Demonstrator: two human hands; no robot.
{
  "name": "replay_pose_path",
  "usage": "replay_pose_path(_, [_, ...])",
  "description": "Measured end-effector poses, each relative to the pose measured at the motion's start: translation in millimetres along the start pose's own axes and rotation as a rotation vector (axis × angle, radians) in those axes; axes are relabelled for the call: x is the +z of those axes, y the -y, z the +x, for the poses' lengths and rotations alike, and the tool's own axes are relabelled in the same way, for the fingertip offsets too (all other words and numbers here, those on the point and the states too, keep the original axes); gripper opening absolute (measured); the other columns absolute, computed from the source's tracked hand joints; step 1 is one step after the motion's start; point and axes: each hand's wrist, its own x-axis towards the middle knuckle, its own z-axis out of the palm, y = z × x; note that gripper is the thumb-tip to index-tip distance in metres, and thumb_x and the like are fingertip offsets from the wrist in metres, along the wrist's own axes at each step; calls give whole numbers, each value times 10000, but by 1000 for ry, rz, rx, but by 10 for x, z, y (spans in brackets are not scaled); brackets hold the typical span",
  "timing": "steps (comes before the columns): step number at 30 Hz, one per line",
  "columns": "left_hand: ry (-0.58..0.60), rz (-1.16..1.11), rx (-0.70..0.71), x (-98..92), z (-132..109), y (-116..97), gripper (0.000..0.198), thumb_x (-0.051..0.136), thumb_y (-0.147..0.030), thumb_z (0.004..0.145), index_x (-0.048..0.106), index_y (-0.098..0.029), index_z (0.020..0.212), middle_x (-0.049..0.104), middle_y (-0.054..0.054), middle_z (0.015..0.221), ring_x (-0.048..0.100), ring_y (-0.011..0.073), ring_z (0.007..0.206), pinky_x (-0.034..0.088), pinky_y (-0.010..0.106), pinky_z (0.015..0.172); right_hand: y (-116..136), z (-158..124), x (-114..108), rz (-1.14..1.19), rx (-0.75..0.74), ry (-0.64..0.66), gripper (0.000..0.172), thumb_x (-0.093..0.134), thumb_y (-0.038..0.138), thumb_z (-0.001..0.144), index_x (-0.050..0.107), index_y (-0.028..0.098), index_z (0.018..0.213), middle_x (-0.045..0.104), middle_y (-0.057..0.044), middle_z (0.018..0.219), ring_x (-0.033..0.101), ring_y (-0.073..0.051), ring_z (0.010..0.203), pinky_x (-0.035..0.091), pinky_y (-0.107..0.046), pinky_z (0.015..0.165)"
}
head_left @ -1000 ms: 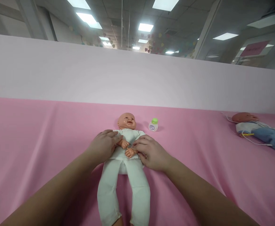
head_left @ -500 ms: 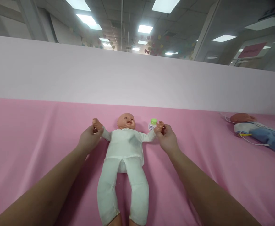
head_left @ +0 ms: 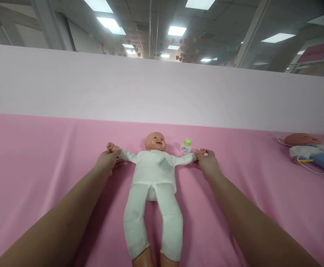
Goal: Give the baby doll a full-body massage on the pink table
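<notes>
A baby doll (head_left: 156, 167) in a white top and white trousers lies face up on a pink sheet (head_left: 81, 148), both arms stretched out to the sides. My left hand (head_left: 107, 161) grips the doll's arm at the wrist on the left side. On the right side my right hand (head_left: 208, 162) holds the doll's other arm near its hand. A small clear bottle (head_left: 186, 147) with a green cap and a printed label rests beside the doll's head, a little above the arm that my right hand holds.
At the far right lies a second doll (head_left: 303, 139) in blue and white clothing, with a white cord and a yellow piece on it. A white wall (head_left: 150, 92) runs behind the pink sheet, with glass above it.
Both of the doll's arms have moved from slightly raised and bent to straighter and wider apart, my hands moving outward with them. The camera view has shifted a little to the left.
</notes>
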Motion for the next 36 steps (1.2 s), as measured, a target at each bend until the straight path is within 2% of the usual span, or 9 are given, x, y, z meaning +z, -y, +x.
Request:
replay_pose_path(3, [-8,262,254,36,-231,-76,230,730,-365,843,680,-204,999,767,85,1021,753,259,878,592,343,753,222,-262,42,-66,-189,-79,643,750,466,848,494,248,1396,739,-105,1202,761,-254,932,649,-440,880])
replay_pose_path(5, [-21,522,458,91,-424,-123,223,688,-418,863,691,-226,976,778,64,1021,742,278,916,566,364,782,360,-476,102,-56,-401,-9,574,733,440,876,534,247,1379,732,-107,1249,743,-255,1035,626,-429,929])
replay_pose_path(11, [214,936,912,281,-805,-99,293,622,-349,894,731,-307,1163,754,12,1248,706,268,1094,546,366,900,545,-871,253,-313,-973,588,301,679,193,884,722,281,1169,779,-42,1134,721,-241,1042,587,-425,948])
replay_pose_path(14, [313,1079,1031,292,-794,-53,401,580,-276,907,716,-292,1284,674,41,1415,639,284,1270,527,388,1013,566,-903,275,-344,-1050,757,284,661,138,884,753,270,1119,785,-43,1081,714,-233,1026,571,-416,932])
replay_pose_path(19, [443,1219,1179,262,-705,-47,399,507,-245,952,714,-254,1293,690,71,1385,577,294,1360,484,428,1113,584,-934,311,-385,-1050,804,275,665,85,868,774,288,1017,779,-15,1063,697,-215,1015,530,-429,980])
replay_pose_path(23, [441,1223,1162,276,-729,-38,406,501,-223,948,702,-257,1300,673,66,1415,582,286,1359,489,420,1107,570,-993,349,-414,-1025,792,244,678,74,843,745,268,976,771,-15,1017,678,-234,1023,519,-452,986])
replay_pose_path(27, [341,1163,1038,294,-813,-52,360,528,-257,932,690,-258,1254,691,76,1376,683,299,1184,549,417,947,499,-997,358,-404,-909,668,232,723,174,839,714,251,1058,755,-55,1060,653,-276,1080,537,-476,958])
replay_pose_path(31, [239,1014,856,243,-741,-85,248,539,-334,937,651,-271,1150,768,59,1099,726,293,984,537,380,784,386,-844,321,-296,-641,395,323,733,352,866,668,265,1170,733,-72,1163,677,-273,1060,564,-483,935])
replay_pose_path(36, [70,558,516,98,-317,-23,221,610,-372,881,624,-238,1056,751,94,1156,730,298,1035,566,379,810,209,-427,198,-144,-269,156,526,726,508,858,581,272,1304,745,-65,1182,724,-261,1030,607,-443,907])
